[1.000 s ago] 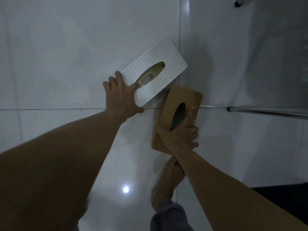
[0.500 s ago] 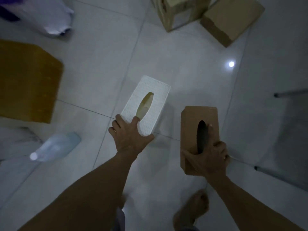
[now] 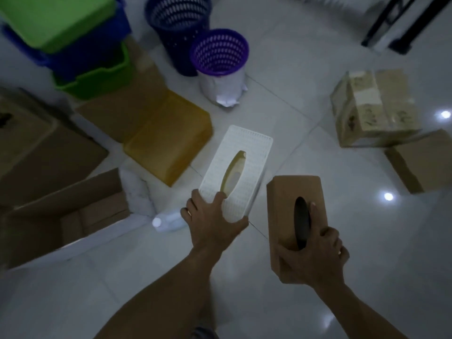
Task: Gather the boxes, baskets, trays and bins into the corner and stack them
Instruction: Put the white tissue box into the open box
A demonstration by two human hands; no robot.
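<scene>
While held above the pale tiled floor (image 3: 305,57), white perforated tissue box (image 3: 236,171) gripped at its near end by left hand (image 3: 212,223), thumb hooked into the oval slot, fingers wrapped under the edge. Just right of the white box, apart from it, brown tissue box (image 3: 293,204) clasped at its near end by right hand (image 3: 315,258), one finger reaching into its dark slot. Just left of the white box, beyond its far corner, yellow translucent bin (image 3: 168,138) lying on the floor. Below the white box's near left corner, partly hidden by the left hand, clear plastic bottle (image 3: 166,220) on its side. Further left of the white box, open cardboard box (image 3: 61,216) and flat cardboard sheets (image 3: 49,148). Beyond the white box, purple mesh basket (image 3: 220,52) standing on a white wrapped base, dark blue mesh basket (image 3: 178,23) just behind it. Far left beyond the white box, green and blue bins (image 3: 73,45) stacked together. Right of the white box, well apart, taped cardboard carton (image 3: 374,106) and plain brown carton (image 3: 423,160) beside it.
</scene>
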